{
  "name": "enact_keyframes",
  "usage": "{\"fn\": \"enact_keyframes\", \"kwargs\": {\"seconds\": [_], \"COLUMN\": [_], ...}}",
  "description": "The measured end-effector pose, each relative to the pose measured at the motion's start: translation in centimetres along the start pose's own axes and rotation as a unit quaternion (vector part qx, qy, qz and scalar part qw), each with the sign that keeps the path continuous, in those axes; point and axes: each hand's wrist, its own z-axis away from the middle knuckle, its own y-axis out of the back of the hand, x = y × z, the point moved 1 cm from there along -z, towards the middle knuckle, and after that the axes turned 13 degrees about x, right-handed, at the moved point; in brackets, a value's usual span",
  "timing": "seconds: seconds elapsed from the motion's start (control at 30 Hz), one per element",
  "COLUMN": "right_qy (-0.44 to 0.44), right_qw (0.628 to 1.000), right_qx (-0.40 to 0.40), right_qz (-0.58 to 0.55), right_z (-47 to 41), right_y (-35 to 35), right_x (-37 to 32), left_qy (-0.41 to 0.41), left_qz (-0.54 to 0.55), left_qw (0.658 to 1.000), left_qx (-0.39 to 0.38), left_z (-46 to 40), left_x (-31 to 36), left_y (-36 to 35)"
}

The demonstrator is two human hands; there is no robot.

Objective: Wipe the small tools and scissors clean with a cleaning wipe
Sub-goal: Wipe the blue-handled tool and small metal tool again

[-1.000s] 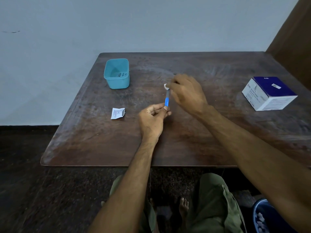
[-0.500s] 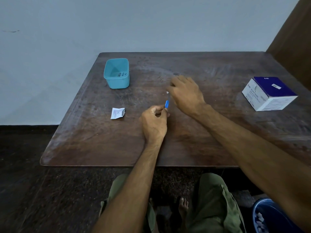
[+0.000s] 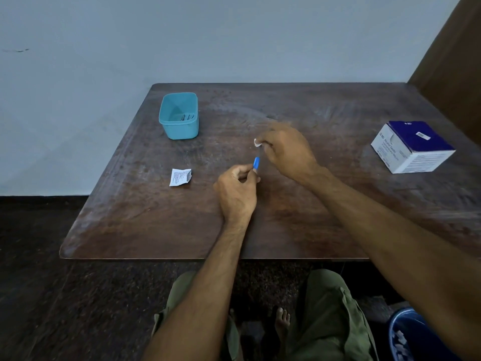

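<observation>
My left hand (image 3: 238,190) pinches the lower end of a small tool with a blue handle (image 3: 256,162), held above the middle of the wooden table (image 3: 286,225). My right hand (image 3: 289,149) is just beyond it, fingers closed on a small white wipe (image 3: 257,142) at the tool's thin upper end, which the fingers mostly hide. A teal plastic tub (image 3: 179,115) at the back left holds a few dark metal tools (image 3: 188,117).
A torn white wipe wrapper (image 3: 180,176) lies left of my left hand. A blue and white box of swabs (image 3: 412,147) stands at the right. A blue bin (image 3: 411,337) sits on the floor at the lower right, beside my knees.
My right hand has slid the wipe back up along the tool, away from my left hand, after moving down toward it half a second ago. The left hand stays put.
</observation>
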Motion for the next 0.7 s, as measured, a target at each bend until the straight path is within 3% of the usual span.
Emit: {"fn": "enact_keyframes", "kwargs": {"seconds": [0.07,0.17,0.23,0.33,0.57,0.63,0.7], "right_qy": [-0.14,-0.318,-0.384,-0.455,-0.567,-0.572,-0.57], "right_qw": [0.98,0.897,0.852,0.791,0.598,0.569,0.569], "right_qx": [0.05,0.12,0.132,0.137,0.21,0.221,0.21], "right_qz": [-0.133,-0.283,-0.33,-0.386,-0.525,-0.547,-0.554], "right_z": [0.6,2.4,4.0,5.4,4.7,4.6,4.9], "right_y": [-0.1,-0.5,-1.0,-1.5,0.0,0.5,0.9], "right_x": [0.1,-0.1,-0.5,-1.0,-1.2,-0.9,-0.9], "left_qy": [0.015,0.031,0.037,0.055,0.059,0.067,0.079], "left_qz": [0.012,0.026,0.045,0.062,0.065,0.069,0.082], "left_qw": [1.0,0.999,0.998,0.996,0.996,0.995,0.993], "left_qx": [-0.005,-0.002,0.005,0.01,-0.011,-0.003,0.005], "left_z": [-0.1,-0.1,-0.2,-0.2,-0.1,-0.2,-0.3], "left_x": [-0.1,0.1,0.2,0.3,0.1,0.2,0.3], "left_y": [0.0,0.1,0.2,0.3,0.6,0.6,0.6]}}
